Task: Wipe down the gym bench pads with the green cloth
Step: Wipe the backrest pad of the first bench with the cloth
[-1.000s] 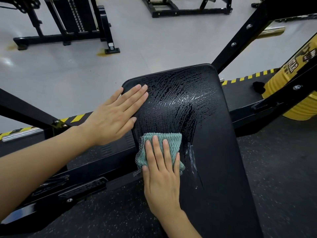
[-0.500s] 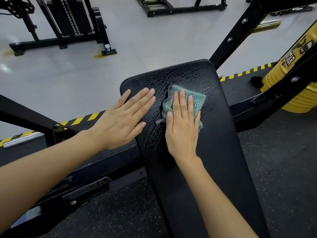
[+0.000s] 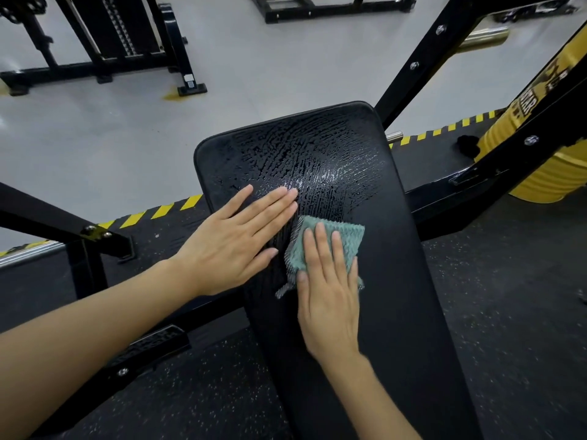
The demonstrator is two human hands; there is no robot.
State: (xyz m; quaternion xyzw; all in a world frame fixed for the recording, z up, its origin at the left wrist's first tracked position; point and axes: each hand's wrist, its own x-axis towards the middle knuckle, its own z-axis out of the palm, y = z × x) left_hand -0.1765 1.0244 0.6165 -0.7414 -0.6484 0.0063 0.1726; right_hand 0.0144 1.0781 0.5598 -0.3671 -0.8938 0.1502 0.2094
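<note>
A long black bench pad (image 3: 397,281) runs from the bottom of the view up to the middle, its far half streaked with wet wipe marks. My right hand (image 3: 328,300) lies flat with straight fingers on the folded green cloth (image 3: 351,238), pressing it onto the middle of the pad. My left hand (image 3: 235,246) rests flat on the pad's left edge, fingers straight and close together, its fingertips just left of the cloth.
Black steel frame beams (image 3: 422,55) rise at the right and cross under the pad. A yellow weight plate (image 3: 540,173) stands at the right. Yellow-black hazard tape (image 3: 152,212) edges the dark rubber mat. Other black machines (image 3: 127,42) stand on the grey floor behind.
My right hand slid the cloth from the pad's near left up to its far end, then back down to the middle. The left hand stayed on the left edge.
</note>
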